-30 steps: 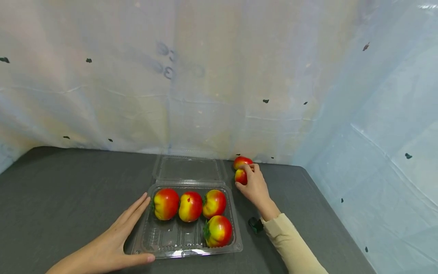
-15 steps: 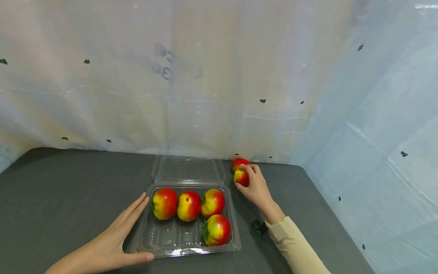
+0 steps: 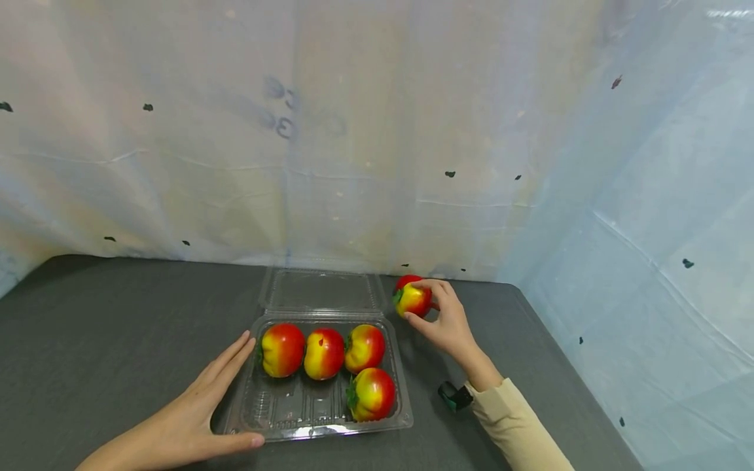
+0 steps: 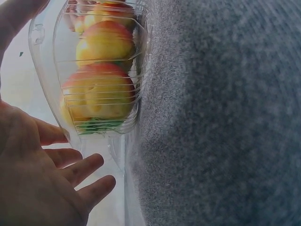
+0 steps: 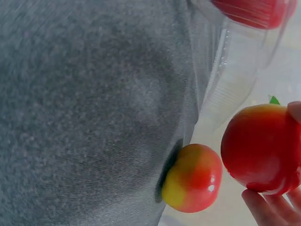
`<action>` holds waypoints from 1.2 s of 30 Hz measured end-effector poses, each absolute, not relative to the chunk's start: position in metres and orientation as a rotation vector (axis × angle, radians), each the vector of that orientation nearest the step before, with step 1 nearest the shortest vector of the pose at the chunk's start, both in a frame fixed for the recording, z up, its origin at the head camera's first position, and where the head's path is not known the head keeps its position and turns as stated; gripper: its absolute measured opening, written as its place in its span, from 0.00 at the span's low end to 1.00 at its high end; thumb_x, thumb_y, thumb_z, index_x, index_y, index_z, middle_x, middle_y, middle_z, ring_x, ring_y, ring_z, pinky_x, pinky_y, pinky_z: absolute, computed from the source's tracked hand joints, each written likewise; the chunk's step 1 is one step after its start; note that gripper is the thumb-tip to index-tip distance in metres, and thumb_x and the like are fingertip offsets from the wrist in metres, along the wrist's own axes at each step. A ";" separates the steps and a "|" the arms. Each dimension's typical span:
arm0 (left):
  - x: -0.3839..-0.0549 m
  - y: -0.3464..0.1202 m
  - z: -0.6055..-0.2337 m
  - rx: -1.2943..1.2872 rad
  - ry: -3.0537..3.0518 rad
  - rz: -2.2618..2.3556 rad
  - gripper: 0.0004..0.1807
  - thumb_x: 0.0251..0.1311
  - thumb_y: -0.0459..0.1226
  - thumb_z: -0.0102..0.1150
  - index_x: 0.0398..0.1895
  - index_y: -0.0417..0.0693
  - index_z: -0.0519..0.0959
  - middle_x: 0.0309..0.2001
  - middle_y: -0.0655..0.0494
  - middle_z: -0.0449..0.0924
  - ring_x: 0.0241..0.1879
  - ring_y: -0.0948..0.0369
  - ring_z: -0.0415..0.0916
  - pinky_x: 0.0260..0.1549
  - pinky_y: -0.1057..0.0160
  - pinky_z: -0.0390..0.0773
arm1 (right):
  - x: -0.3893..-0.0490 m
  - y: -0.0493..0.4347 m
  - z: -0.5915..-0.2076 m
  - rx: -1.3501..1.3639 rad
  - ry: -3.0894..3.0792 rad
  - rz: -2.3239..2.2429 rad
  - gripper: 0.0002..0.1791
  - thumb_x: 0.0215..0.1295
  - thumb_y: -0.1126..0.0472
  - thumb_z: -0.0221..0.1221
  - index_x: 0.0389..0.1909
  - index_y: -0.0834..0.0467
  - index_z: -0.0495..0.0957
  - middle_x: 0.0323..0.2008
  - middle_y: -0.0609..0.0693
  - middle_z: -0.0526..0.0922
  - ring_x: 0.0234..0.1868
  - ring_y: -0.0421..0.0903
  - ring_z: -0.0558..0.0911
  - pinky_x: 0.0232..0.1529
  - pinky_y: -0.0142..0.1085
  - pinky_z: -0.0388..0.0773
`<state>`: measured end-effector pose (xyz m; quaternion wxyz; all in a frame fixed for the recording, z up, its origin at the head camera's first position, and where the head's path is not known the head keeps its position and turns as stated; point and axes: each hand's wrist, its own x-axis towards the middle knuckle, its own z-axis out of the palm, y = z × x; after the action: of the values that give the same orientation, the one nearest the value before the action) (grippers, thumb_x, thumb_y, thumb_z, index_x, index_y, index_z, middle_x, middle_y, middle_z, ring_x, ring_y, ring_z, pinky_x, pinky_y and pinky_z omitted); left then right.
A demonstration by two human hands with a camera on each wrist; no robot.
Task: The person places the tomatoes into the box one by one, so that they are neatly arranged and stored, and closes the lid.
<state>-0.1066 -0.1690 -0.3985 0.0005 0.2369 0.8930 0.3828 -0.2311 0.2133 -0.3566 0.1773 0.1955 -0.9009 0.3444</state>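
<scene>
In the head view my right hand [image 3: 450, 324] grips a red-and-yellow fruit [image 3: 412, 301] with green leaves at its end. The right wrist view shows this held fruit [image 5: 261, 148] raised off the table, fingers and thumb on its side. Behind it a second such fruit [image 3: 408, 281] lies on the table, mostly hidden. My left hand [image 3: 188, 412] is spread with straight fingers at the left side of a clear plastic clamshell box [image 3: 321, 432]. Its thumb lies by the box's front left corner. Several like fruits [image 3: 283, 350] sit in the box, three across the back and one at front right.
The box's clear lid [image 3: 323, 291] lies folded back toward the wall. Pale plastic sheeting [image 3: 365, 131] hangs behind and at the right of the dark grey table [image 3: 118, 327]. A black wrist device [image 3: 455, 396] is on my right wrist.
My right hand has lifted the fruit slightly and turned it, so that its green leaves show. It stands apart from the table now. The left hand and box keep their places.
</scene>
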 end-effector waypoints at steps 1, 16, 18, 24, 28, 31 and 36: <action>-0.107 -0.169 -0.398 0.746 2.804 1.206 0.63 0.46 0.55 0.71 0.77 0.61 0.36 0.77 0.50 0.31 0.67 0.34 0.47 0.40 0.24 0.65 | -0.231 0.214 -0.356 0.557 -2.547 0.986 0.29 0.50 0.62 0.72 0.55 0.56 0.74 0.53 0.55 0.72 0.50 0.52 0.75 0.50 0.48 0.80; -0.116 -0.163 -0.399 0.791 2.769 1.198 0.63 0.46 0.55 0.71 0.77 0.62 0.36 0.77 0.49 0.31 0.67 0.32 0.47 0.40 0.24 0.66 | -0.214 0.223 -0.349 0.604 -2.499 1.033 0.29 0.52 0.62 0.71 0.56 0.56 0.73 0.55 0.55 0.71 0.52 0.50 0.75 0.50 0.45 0.80; -0.116 -0.164 -0.400 0.794 2.763 1.200 0.63 0.46 0.55 0.71 0.77 0.63 0.35 0.77 0.50 0.31 0.67 0.32 0.48 0.39 0.24 0.66 | -0.213 0.221 -0.348 0.623 -2.489 1.049 0.29 0.52 0.62 0.71 0.56 0.56 0.73 0.56 0.54 0.71 0.52 0.50 0.75 0.51 0.45 0.79; -0.117 -0.168 -0.405 0.825 2.776 1.190 0.64 0.46 0.53 0.72 0.77 0.62 0.35 0.77 0.52 0.29 0.66 0.33 0.49 0.36 0.24 0.67 | -0.205 0.211 -0.343 0.658 -2.472 1.096 0.29 0.52 0.63 0.71 0.56 0.55 0.73 0.56 0.54 0.71 0.53 0.49 0.75 0.52 0.44 0.79; -0.117 -0.173 -0.408 0.811 2.798 1.172 0.64 0.46 0.52 0.72 0.77 0.62 0.34 0.77 0.53 0.29 0.65 0.34 0.50 0.36 0.24 0.66 | -0.202 0.201 -0.340 0.697 -2.458 1.140 0.30 0.51 0.64 0.71 0.56 0.57 0.73 0.57 0.56 0.71 0.54 0.51 0.75 0.52 0.45 0.79; -0.117 -0.177 -0.412 0.795 2.822 1.140 0.64 0.46 0.52 0.72 0.77 0.61 0.34 0.77 0.52 0.29 0.65 0.35 0.50 0.36 0.24 0.66 | -0.201 0.194 -0.340 0.732 -2.449 1.159 0.31 0.50 0.66 0.71 0.57 0.59 0.73 0.57 0.57 0.71 0.54 0.53 0.75 0.52 0.47 0.79; -0.117 -0.181 -0.417 0.789 2.854 1.119 0.65 0.46 0.51 0.72 0.77 0.58 0.33 0.77 0.52 0.29 0.65 0.34 0.50 0.36 0.24 0.65 | -0.198 0.187 -0.338 0.776 -2.460 1.143 0.31 0.51 0.64 0.71 0.57 0.55 0.73 0.58 0.53 0.72 0.54 0.49 0.75 0.52 0.44 0.79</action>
<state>-0.1167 -0.1805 -0.4168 -0.0116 0.2492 0.9016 0.3534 -0.1982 0.1870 -0.3377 0.1594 0.2716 -0.8608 0.3998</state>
